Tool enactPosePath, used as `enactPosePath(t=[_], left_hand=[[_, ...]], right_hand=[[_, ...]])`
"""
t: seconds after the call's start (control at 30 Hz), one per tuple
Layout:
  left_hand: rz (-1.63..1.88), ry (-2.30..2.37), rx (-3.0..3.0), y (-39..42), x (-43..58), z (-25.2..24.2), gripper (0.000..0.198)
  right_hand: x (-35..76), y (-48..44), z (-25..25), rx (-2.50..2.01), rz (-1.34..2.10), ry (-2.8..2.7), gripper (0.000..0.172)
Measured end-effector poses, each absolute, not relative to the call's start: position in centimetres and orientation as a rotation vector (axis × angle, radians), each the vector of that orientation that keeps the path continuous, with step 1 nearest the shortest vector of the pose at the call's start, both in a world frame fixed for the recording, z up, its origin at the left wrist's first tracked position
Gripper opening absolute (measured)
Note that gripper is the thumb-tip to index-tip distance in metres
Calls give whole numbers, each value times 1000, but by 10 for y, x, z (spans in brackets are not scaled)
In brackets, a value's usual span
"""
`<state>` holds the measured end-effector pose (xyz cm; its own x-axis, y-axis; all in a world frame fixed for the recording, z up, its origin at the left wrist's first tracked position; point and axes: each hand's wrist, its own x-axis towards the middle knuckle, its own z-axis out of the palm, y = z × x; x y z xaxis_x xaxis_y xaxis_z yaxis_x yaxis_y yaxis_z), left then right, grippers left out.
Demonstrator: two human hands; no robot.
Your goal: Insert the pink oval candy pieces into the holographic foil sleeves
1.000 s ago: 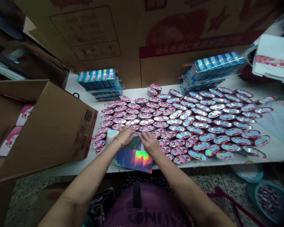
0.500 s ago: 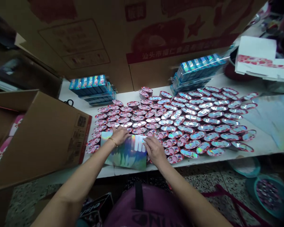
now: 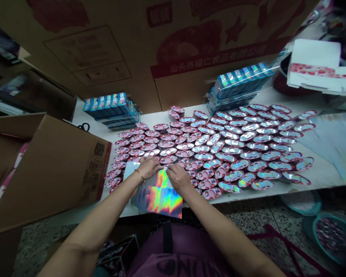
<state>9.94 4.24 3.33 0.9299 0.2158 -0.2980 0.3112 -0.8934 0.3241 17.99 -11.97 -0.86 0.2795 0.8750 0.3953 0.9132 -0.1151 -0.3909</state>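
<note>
Along the back of the bench stands a wall of big printed cartons (image 3: pixel 173 46), and to the left an open cardboard box (image 3: pixel 54 165) leans in over the white table (image 3: pixel 320 173). Most of the tabletop is covered by a spread of small pink-rimmed cups (image 3: pixel 219 146) with shiny foil tops, packed side by side in rows. Two stacks of blue packs (image 3: pixel 112 109) sit at the far edge.

At the near edge, right in front of the person, lies a holographic sheet (image 3: pixel 161 198). Its far end lies up against the nearest cups and its near corner hangs a little past the table edge. The left hand (image 3: pixel 149 166) and right hand (image 3: pixel 177 177) meet at the sheet's far edge. Both have their fingers drawn together and seem to pinch the film there, though what sits between the fingertips is too small to make out. A thin bracelet (image 3: pixel 140 175) circles the left wrist.

I'd judge the sheet very light, limp and slick. It would likely crease or slide if pushed flat-handed, so an edge or corner, nipped between thumb and fingertip, looks the sensible place to hold it.
</note>
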Motion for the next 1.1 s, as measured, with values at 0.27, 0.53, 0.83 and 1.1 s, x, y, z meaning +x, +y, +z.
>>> enactPosePath(t=[0.27,0.53,0.83,1.1], left_hand=[[-287,472,2920,46,105,28,23],[17,601,1980,2,103,45,39],[39,818,1339,-93,143,20,47],[119,894,1164,-140,156,5,40]], right_hand=[[175,-140,26,-1683,497,-1127,15],[210,-194,35,-1538,898,-374,22],[230,-248,28,-1408,1052,-156,24],[258,-276,15,-1505,957,-142,24]])
